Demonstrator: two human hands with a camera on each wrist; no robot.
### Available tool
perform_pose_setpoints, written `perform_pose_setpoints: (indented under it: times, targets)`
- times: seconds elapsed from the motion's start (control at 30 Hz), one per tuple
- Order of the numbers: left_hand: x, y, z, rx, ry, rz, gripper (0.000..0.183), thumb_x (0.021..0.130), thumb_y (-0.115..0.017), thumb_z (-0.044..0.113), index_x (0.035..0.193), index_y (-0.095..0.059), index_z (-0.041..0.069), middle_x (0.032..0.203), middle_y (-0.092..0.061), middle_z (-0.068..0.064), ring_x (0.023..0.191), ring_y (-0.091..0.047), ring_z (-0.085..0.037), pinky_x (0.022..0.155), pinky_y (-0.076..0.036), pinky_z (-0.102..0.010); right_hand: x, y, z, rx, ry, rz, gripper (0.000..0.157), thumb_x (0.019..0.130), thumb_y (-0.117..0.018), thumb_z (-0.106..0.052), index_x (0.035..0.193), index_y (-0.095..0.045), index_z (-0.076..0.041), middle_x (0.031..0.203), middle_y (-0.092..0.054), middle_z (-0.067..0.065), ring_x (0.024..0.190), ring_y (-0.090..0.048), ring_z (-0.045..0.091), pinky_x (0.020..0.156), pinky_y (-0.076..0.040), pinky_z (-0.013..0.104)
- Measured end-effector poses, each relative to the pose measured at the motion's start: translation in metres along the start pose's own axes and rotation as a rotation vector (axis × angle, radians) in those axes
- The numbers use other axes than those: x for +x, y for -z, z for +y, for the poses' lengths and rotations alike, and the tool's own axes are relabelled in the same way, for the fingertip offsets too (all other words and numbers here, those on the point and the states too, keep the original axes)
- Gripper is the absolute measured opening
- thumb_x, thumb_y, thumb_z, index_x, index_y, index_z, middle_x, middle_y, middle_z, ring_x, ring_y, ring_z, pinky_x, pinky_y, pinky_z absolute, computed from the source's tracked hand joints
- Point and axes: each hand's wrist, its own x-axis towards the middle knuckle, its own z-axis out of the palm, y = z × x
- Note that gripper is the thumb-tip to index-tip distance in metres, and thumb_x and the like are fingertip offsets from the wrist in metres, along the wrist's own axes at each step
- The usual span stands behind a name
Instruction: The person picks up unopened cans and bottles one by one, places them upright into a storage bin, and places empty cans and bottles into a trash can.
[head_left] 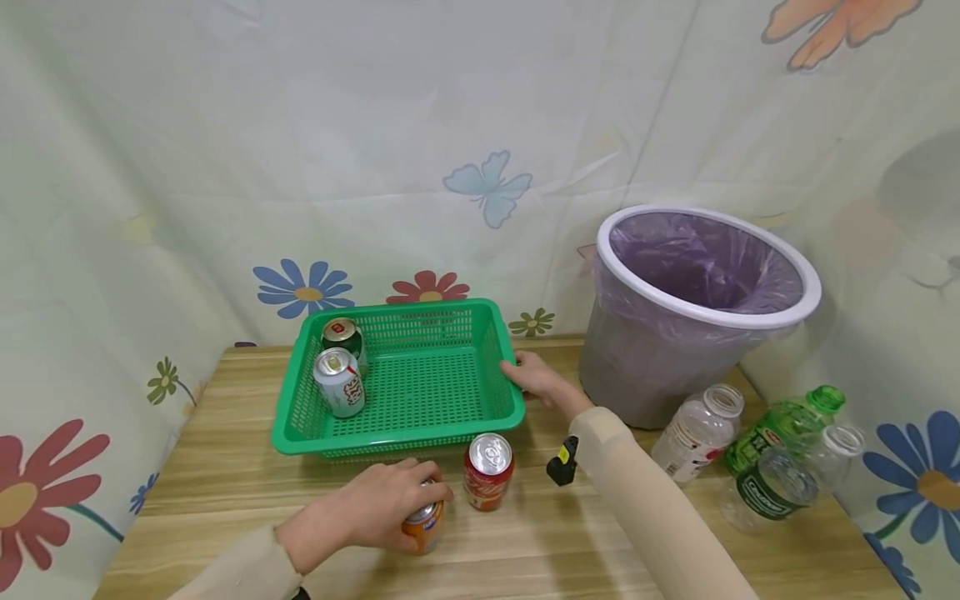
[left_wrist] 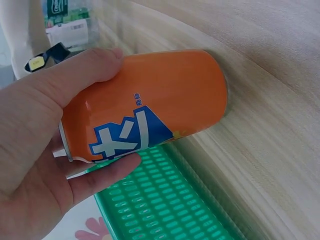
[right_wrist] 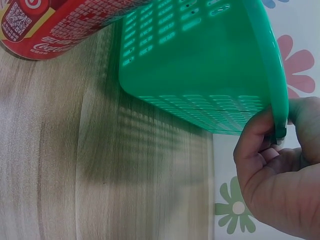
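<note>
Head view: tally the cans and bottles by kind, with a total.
Cans: 4 (dark can and white can in the basket, red can on the table, orange can in the left hand)
Bottles: 3 (green bottle, clear bottle with red on its label, clear bottle with dark green label)
Total: 7

This is looking like a makeshift indoor booth tbh: flower-and-butterfly sheeting (head_left: 360, 167) is hanging on three sides, closing in a wood-grain table (head_left: 217, 458). Home or lab, I'm honestly not managing to tell.

Head camera faces forward-down; 2 close wrist views share the basket (head_left: 420, 379).
</note>
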Motion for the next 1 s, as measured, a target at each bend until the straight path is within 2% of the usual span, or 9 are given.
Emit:
perform_pose_setpoints:
  times: [0.27,0.5,1.0]
  targets:
    - [-0.0003,0.0006,0.0004,0.012,-0.005,0.007,0.052,0.067,-0.077,0.04,0.111,-0.057,0.023,0.107,-0.054,0.001,0.09,-0.054,-0.013,0.064,-0.05,-0.024,-0.005,0.0002,-0.0066,-0.006,0.014,-0.025,0.039,0.097,-0.04,-0.02,0.123,-0.042,0.009,0.115,-0.053,0.028,0.1,-0.058,0.037,0.07,-0.055,0.036]
    - [0.0,-0.0008,0.0013,0.001,0.011,-0.005,0.053,0.067,-0.078,0.039,0.112,-0.056,0.023,0.108,-0.054,0.0,0.09,-0.053,-0.013,0.064,-0.05,-0.024,-0.0044,-0.0004,-0.0062,-0.004,0.007,0.003,0.036,0.096,-0.042,-0.021,0.12,-0.045,0.007,0.11,-0.055,0.023,0.095,-0.061,0.032,0.067,-0.055,0.034]
    - [0.0003,-0.0009,0.0019,0.033,-0.005,-0.01,0.052,0.066,-0.078,0.04,0.111,-0.056,0.023,0.107,-0.053,0.001,0.086,-0.051,-0.012,0.061,-0.048,-0.022,-0.0041,-0.0016,-0.0031,0.007,-0.001,0.004,0.036,0.097,-0.041,-0.021,0.12,-0.045,0.007,0.114,-0.054,0.026,0.1,-0.059,0.037,0.067,-0.054,0.032]
